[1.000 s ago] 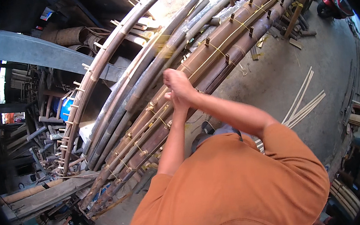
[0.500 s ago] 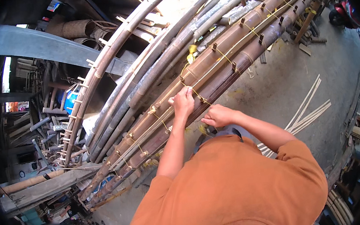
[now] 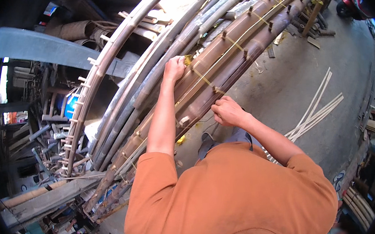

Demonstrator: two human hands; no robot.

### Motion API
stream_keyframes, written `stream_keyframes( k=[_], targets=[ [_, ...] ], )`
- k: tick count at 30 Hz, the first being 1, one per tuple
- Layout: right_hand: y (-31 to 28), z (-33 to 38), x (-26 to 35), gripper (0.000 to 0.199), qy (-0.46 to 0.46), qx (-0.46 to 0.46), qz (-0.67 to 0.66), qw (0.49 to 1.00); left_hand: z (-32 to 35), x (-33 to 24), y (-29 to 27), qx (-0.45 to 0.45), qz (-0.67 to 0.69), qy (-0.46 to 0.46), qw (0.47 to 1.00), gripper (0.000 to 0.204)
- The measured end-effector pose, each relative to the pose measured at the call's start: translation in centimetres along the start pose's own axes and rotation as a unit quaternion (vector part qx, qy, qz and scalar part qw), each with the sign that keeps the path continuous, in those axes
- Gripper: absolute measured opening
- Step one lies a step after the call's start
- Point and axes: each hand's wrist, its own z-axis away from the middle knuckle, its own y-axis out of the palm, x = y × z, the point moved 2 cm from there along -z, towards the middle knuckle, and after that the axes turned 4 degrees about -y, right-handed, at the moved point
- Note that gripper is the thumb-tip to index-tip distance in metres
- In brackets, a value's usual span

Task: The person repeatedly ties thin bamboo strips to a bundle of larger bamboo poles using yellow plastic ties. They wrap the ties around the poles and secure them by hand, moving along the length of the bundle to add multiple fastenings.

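Two long brown bamboo poles run side by side in front of me, with short dark pegs standing along them. Thin yellow cord crosses from peg to peg. At the far pole my left hand is closed on a yellow cord bundle, slightly blurred. My right hand is closed just off the near pole's edge, beside a peg wrapped in cord; it appears to pinch the cord there, though the fingers hide most of it. A pale thin strip lies lengthwise between the poles.
More bamboo poles lie beyond the pair, next to a curved pole with light pegs. Pale split strips rest on the concrete floor at right. Part of a red vehicle stands at the far right.
My left hand has moved from between the poles out to the far pole's outer side, where the yellow bundle is now at its fingers. My right hand stays near the near pole's edge.
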Motion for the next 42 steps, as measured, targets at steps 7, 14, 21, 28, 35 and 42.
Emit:
stream_keyframes(
  k=[7,14,21,28,35,42],
  targets=[
    [8.7,-0.4,11.2,0.022,0.299,0.125,-0.662,0.676,17.8,7.8,-7.5,-0.039,-0.081,-0.081,0.993,0.034],
    [6.8,-10.9,16.9,0.033,0.218,-0.415,-0.650,0.598,23.2,8.1,-2.4,-0.091,-0.049,-0.034,0.994,0.037],
    [5.2,-22.5,9.8,0.056,0.071,0.079,0.244,0.964,22.7,8.3,-3.0,-0.041,0.002,-0.072,0.997,0.032],
    [-5.0,-18.5,15.0,0.046,0.002,0.060,-0.586,0.808,22.3,10.0,-2.2,-0.101,0.037,-0.026,0.994,0.029],
    [6.0,-22.9,10.3,0.048,0.019,0.149,0.166,0.975,22.8,9.4,-2.7,-0.080,-0.015,-0.059,0.995,0.038],
    [-2.3,-13.6,13.2,0.029,-0.066,0.260,-0.328,0.906,22.6,9.7,-1.6,-0.115,-0.130,-0.006,0.985,0.027]
  ],
)
